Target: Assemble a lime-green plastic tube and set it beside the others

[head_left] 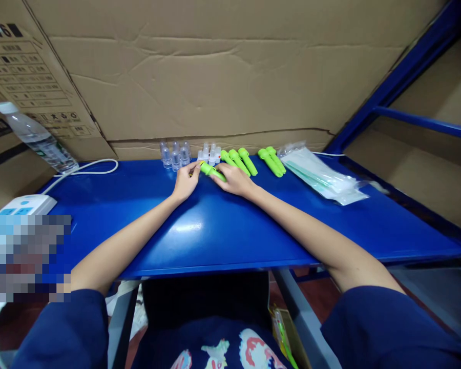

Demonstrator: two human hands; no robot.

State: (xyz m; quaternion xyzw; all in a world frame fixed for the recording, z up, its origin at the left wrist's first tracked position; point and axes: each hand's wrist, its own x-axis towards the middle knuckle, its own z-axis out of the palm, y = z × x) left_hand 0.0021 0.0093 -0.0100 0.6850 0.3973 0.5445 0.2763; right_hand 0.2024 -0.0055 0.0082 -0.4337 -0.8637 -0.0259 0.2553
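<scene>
Both forearms are extended across the blue table (138, 215) toward 12 o'clock. One green tube (212, 171) is held between the hands: the left hand (185, 182) is pinched on its 9 o'clock end, the right hand (234, 180) is closed over its 3 o'clock end. The step in hand is judged to be joining or capping this piece; firm axial alignment is called for next. At 1 o'clock, 5 more green tubes (253, 160) are counted. At 12 o'clock, roughly 5 clear vials (174, 155) and about 4 small white caps (210, 153) are grouped, exact counts uncertain. One plastic packet (322, 177) lies at 2 o'clock.
</scene>
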